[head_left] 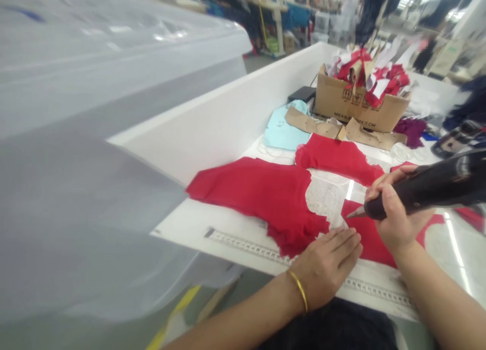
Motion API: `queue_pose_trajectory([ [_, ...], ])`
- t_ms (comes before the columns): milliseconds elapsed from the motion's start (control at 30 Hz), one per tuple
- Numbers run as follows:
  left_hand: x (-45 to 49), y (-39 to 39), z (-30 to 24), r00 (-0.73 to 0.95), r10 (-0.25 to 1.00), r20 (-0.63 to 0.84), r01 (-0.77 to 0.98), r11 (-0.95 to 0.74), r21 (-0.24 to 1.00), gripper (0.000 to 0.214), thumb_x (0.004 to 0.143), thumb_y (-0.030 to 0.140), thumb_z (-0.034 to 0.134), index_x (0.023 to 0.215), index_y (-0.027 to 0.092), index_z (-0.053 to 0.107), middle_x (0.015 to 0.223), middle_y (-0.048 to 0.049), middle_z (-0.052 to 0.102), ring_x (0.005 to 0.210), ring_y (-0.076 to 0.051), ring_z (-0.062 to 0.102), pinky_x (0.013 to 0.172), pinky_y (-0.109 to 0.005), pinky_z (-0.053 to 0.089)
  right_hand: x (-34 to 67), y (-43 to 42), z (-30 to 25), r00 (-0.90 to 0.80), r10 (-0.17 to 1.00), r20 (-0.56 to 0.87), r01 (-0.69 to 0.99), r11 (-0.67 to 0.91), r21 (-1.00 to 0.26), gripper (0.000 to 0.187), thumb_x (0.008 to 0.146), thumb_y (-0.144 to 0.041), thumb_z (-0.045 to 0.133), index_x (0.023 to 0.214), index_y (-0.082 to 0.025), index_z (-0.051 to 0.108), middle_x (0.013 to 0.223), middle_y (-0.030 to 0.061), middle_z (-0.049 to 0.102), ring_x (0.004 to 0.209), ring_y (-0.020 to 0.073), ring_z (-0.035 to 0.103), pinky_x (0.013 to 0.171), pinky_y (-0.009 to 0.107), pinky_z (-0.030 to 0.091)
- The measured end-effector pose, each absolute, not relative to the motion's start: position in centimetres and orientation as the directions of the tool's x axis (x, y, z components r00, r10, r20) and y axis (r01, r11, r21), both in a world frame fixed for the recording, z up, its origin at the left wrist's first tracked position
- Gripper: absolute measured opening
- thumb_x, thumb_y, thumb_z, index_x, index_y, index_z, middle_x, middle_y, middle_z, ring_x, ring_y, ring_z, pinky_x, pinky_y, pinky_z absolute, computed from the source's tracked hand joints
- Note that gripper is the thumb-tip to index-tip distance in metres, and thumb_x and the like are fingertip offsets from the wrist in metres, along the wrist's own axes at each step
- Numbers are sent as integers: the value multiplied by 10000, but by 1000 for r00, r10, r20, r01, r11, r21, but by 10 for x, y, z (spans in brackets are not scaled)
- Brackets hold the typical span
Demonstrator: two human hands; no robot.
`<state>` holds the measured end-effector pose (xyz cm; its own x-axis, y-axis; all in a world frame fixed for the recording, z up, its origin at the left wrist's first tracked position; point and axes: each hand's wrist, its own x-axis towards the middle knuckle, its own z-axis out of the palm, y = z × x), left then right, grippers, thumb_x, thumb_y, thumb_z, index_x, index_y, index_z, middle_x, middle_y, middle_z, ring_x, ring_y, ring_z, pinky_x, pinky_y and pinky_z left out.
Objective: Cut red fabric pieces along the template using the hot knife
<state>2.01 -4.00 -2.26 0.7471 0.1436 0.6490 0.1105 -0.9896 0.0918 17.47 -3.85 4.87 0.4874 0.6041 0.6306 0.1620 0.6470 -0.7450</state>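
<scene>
My right hand [398, 213] grips a black electric hot-cutting tool [429, 188], its metal tip [355, 213] pointing down-left just above a piece of red fabric [370, 233]. My left hand [326, 266], with a gold bangle [298, 289] on the wrist, lies flat with its fingers on the edge of that fabric. A larger stack of cut red fabric [258, 198] lies to the left of my hands. Another red cut piece [336, 157] lies farther up the table.
A metal ruler [246, 246] runs along the white table's near edge [182, 228]. Brown paper patterns [341, 129], light blue fabric [283, 127] and a cardboard box [337, 99] of red and white scraps stand beyond. A translucent plastic sheet [94, 137] fills the left.
</scene>
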Motion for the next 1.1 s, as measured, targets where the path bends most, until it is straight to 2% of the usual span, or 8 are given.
queue_pose_trajectory([
  [200, 20, -42, -18, 711, 75, 700, 28, -997, 79, 289, 1006, 45, 434, 1042, 60, 720, 1082, -130, 770, 1055, -215, 718, 990, -355, 599, 179, -53, 45, 471, 642, 605, 128, 629, -767, 288, 884, -146, 652, 1121, -264, 541, 723, -70, 625, 566, 115, 619, 539, 258, 569],
  [300, 20, -42, -17, 705, 66, 706, 17, -997, 77, 306, 1009, 45, 418, 1015, 59, 724, 1056, -134, 772, 1035, -208, 715, 966, -344, 606, 179, -53, 43, 467, 650, 599, 134, 617, -775, 236, 888, -149, 651, 1074, -253, 551, 718, -63, 608, 570, 117, 616, 517, 252, 558],
  [367, 20, -42, -17, 708, 58, 704, 12, -997, 70, 303, 1006, 49, 421, 1017, 60, 723, 1058, -135, 771, 1037, -209, 711, 961, -341, 606, 178, -54, 44, 461, 658, 596, 146, 606, -782, 215, 883, -119, 631, 1040, -244, 553, 707, -64, 597, 568, 114, 613, 514, 247, 556],
  [533, 18, -42, -20, 736, 38, 676, 1, -998, 56, 270, 1000, 65, 452, 1068, 54, 714, 1103, -148, 759, 1097, -209, 696, 1029, -355, 572, 179, -65, 49, 463, 648, 605, 157, 612, -775, 346, 850, -52, 603, 1120, -256, 530, 721, -69, 605, 574, 111, 616, 528, 246, 568],
  [800, 20, -42, -17, 703, 48, 710, -15, -996, 83, 249, 997, 52, 464, 1037, 49, 709, 1035, -129, 765, 1033, -201, 710, 1003, -343, 579, 182, -79, 49, 387, 681, 622, 203, 595, -778, 320, 876, -29, 581, 1087, -269, 555, 745, -67, 615, 604, 111, 624, 562, 251, 581],
  [1000, 19, -41, -17, 709, 52, 703, 3, -997, 71, 275, 958, 20, 447, 1047, 44, 706, 1043, -144, 765, 1035, -217, 713, 988, -361, 586, 189, -77, 50, 446, 648, 617, 154, 623, -766, 300, 892, -111, 630, 1137, -261, 545, 753, -64, 609, 590, 118, 618, 538, 264, 566],
  [1100, 19, -40, -19, 735, 82, 673, 36, -996, 81, 339, 921, 12, 415, 1105, 41, 698, 1108, -163, 753, 1105, -244, 696, 1016, -395, 576, 198, -66, 50, 501, 608, 616, 182, 622, -762, 282, 883, -174, 682, 1107, -258, 534, 723, -67, 618, 568, 118, 609, 533, 263, 547],
])
